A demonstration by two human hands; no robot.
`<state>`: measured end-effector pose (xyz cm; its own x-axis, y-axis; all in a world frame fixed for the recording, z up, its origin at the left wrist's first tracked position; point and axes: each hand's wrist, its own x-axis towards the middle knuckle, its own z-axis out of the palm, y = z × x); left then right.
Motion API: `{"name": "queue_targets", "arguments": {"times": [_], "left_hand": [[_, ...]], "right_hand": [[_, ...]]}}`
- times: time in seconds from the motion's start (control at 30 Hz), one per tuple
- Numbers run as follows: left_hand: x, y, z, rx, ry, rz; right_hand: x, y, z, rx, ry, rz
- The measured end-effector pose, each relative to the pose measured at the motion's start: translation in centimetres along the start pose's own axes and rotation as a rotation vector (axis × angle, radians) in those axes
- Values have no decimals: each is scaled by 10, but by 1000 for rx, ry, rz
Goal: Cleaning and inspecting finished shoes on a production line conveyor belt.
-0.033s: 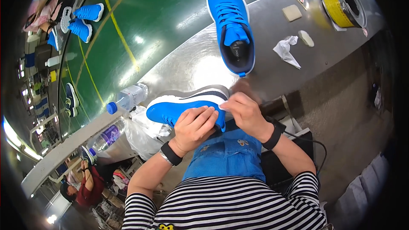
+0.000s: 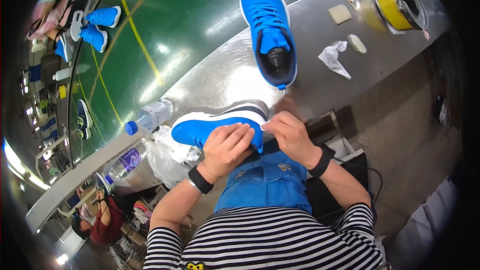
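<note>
A blue sneaker point(image 2: 192, 131) with a white sole lies tipped on its side near the table's front edge, sole turned away from me, toe to the left. My left hand point(image 2: 227, 147) is closed over its heel end, fingers pressed on the blue upper. Between the fingertips of my right hand point(image 2: 290, 137) is a small white scrap, perhaps tissue or cloth, beside the heel's sole edge. Beyond both hands stands the other blue sneaker point(image 2: 267, 25), upright and laced, its toe pointing away.
On the metal table point(image 2: 320, 90) at right lie a crumpled white tissue point(image 2: 334, 60), an oval white piece point(image 2: 357, 44), a beige square block point(image 2: 340, 14) and a yellow-labelled can point(image 2: 395, 7). Water bottle point(image 2: 155, 115) and plastic bag point(image 2: 167, 157) sit left. More shoes rest on the green surface point(image 2: 175, 30).
My right hand has shifted slightly right, away from the sneaker's heel, with the white scrap still pinched. My left hand keeps its grip on the sneaker.
</note>
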<state>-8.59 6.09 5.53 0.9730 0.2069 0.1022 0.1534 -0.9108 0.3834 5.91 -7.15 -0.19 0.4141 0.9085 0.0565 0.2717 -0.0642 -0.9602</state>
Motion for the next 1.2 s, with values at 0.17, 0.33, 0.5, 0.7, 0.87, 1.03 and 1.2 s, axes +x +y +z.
{"name": "queue_targets", "arguments": {"times": [0.17, 0.33, 0.5, 0.7, 0.87, 1.03, 1.2], "left_hand": [[18, -22, -7, -56, -1, -184], [33, -30, -13, -75, -25, -398], [31, -24, -6, -51, 6, -375], [33, -23, -7, -49, 9, -359], [27, -26, -3, -55, 49, -313], [27, -19, -5, -29, 24, -348], [28, -22, -6, -39, 3, -341]], "right_hand": [[-27, -2, -1, 56, 161, 209], [2, -9, 21, 196, 389, 242], [35, -5, 59, 175, 579, 153], [28, 4, 66, 39, 541, 64], [11, 2, 88, 35, 643, 67], [-3, -5, 102, 30, 730, 97], [-24, -9, 103, 158, 543, 129]]}}
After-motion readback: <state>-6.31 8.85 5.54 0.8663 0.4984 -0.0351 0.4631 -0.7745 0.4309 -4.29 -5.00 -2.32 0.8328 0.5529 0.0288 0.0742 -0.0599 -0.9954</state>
